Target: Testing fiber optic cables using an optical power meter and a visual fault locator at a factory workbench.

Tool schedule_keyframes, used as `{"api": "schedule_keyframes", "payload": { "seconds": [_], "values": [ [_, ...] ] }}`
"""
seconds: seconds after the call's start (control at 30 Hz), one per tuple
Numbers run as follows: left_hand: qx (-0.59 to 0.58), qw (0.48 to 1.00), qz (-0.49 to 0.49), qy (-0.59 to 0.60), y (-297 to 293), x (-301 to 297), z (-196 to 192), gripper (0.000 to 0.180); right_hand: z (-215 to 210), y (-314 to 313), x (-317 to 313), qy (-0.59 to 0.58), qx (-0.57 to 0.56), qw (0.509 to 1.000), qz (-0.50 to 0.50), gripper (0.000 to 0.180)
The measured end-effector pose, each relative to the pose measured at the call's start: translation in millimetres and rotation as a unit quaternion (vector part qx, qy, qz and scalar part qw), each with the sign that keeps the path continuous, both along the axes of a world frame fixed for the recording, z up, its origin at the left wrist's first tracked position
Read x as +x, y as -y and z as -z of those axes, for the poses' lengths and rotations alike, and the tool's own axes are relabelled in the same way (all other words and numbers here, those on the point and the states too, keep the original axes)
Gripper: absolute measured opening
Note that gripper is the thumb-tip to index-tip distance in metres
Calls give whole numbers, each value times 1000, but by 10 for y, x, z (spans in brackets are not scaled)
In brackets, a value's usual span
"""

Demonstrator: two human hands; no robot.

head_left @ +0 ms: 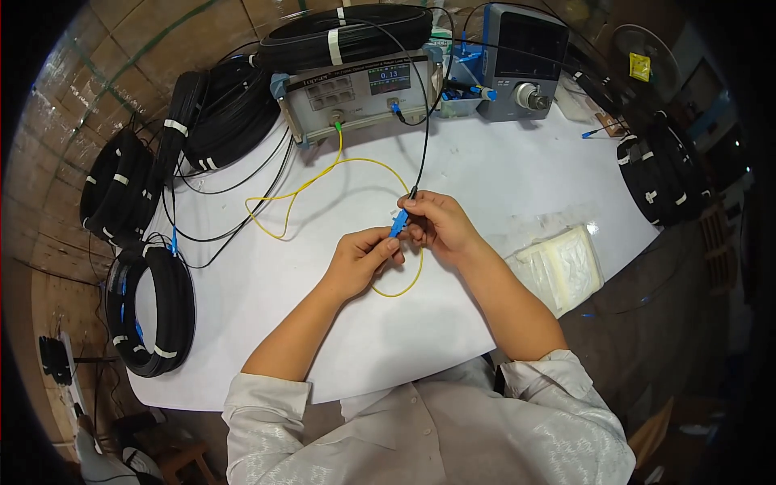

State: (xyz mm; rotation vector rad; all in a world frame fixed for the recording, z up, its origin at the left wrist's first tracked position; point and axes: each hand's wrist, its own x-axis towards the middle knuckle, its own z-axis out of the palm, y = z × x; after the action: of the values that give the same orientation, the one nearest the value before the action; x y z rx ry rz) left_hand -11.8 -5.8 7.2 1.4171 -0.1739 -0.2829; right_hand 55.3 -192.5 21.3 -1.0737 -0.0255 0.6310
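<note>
1. Left hand pinches the blue connector at the table's middle.
2. Right hand pinches the black cable end touching it.
3. Keep both aligned; push straight, gently, without bending the yellow cable.

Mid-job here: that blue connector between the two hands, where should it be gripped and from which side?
Probably by the flat sides of the blue connector body, not by its cables. It lies tilted, with the black cable leaving its upper end and the yellow cable below. The left hand comes from lower left, the right hand from the right.
</note>
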Motion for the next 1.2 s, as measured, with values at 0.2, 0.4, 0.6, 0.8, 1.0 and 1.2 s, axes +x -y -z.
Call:
{"api": "schedule_keyframes", "payload": {
  "seconds": [0.2,0.4,0.6,0.8,1.0,1.2],
  "values": [
    [-20,996,-59,-58,39,54,-7,22,24,-95,-87,203,-92,973,52,14],
    [9,996,-86,-20,49,49,6,22,-11,-77,-130,274,-174,945,46,21],
    [-11,997,-73,-9,65,3,2,19,-114,-29,-175,327,-209,921,40,24],
    [38,994,-56,84,77,-47,123,17,-449,371,-28,372,-38,885,277,16],
    [-134,975,-173,29,-114,120,173,29,-203,0,-164,329,-161,927,77,17],
    [230,892,-317,226,5,155,155,52,-46,-110,-242,405,-250,878,53,20]
  ]
}}
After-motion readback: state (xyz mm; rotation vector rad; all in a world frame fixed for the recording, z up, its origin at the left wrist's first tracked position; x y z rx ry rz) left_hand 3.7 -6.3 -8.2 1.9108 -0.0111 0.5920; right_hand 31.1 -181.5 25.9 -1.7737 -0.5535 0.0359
